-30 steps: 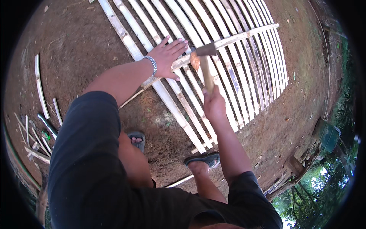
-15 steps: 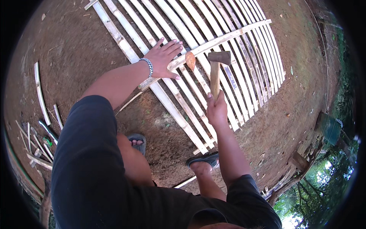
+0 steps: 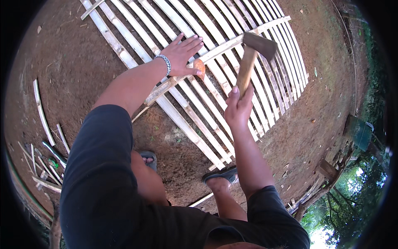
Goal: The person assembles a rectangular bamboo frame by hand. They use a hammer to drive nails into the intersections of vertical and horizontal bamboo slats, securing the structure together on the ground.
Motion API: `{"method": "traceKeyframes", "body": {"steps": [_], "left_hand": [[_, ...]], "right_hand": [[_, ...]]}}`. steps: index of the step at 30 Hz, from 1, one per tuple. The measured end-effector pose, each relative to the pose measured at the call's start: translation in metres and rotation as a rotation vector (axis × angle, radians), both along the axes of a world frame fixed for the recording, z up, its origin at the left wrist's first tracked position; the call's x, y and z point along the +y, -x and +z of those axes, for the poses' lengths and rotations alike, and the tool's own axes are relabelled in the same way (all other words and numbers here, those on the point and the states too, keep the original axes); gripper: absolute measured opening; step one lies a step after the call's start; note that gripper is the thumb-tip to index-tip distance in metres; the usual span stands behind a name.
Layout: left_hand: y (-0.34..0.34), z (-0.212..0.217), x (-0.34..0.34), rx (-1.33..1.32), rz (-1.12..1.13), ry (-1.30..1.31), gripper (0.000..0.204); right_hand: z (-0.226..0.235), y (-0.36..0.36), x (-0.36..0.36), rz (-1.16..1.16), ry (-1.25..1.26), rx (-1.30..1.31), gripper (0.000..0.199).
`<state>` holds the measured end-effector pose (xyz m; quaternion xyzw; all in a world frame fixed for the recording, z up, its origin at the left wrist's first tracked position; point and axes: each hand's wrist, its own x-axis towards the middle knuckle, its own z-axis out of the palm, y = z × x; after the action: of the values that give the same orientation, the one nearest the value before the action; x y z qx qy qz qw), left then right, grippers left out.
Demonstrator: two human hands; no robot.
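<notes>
My left hand (image 3: 181,55) lies with fingers spread across pale bamboo slats (image 3: 188,128), beside a bamboo crosspiece (image 3: 222,49) that runs diagonally over them. Its thumb rests near a dry orange-brown leaf (image 3: 199,67) on the crosspiece. In my right hand (image 3: 239,108) is the wooden handle of a hatchet (image 3: 247,68), the fingers wrapped round its lower part. The dark metal head is up, seen over the slats and the crosspiece's right part. The slats lie side by side with gaps between them, forming a wide panel on the ground.
Bare brown soil (image 3: 78,79) surrounds the panel. Loose bamboo strips (image 3: 41,110) and a long blade-like tool (image 3: 54,152) lie at the left. My sandalled feet stand by the near edge. A dark green container (image 3: 360,133) and a wood block (image 3: 327,169) are at the right.
My right hand has raised the hatchet, and its head has moved up and to the right, tilting over. My left hand stays flat on the panel; the view has shifted slightly.
</notes>
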<state>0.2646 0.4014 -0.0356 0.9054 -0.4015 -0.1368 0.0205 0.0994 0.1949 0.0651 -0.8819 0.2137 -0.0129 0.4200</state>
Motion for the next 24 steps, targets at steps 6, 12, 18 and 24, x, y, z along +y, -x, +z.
{"method": "traceKeyframes", "body": {"steps": [6,12,18,24], "left_hand": [[-0.002,0.003,-0.005,0.051,0.003,0.014,0.108],[-0.003,0.002,-0.004,0.071,0.010,0.027,0.108],[-0.003,0.001,-0.003,0.035,0.008,0.006,0.111],[-0.008,0.000,-0.004,0.054,0.017,0.012,0.109]], "right_hand": [[-0.032,0.005,-0.009,0.298,0.437,0.681,0.044],[-0.021,-0.009,-0.017,0.256,0.309,0.400,0.047],[-0.010,-0.011,0.004,-0.091,-0.244,-0.208,0.047],[-0.001,-0.006,-0.016,0.170,-0.036,0.682,0.038]]}}
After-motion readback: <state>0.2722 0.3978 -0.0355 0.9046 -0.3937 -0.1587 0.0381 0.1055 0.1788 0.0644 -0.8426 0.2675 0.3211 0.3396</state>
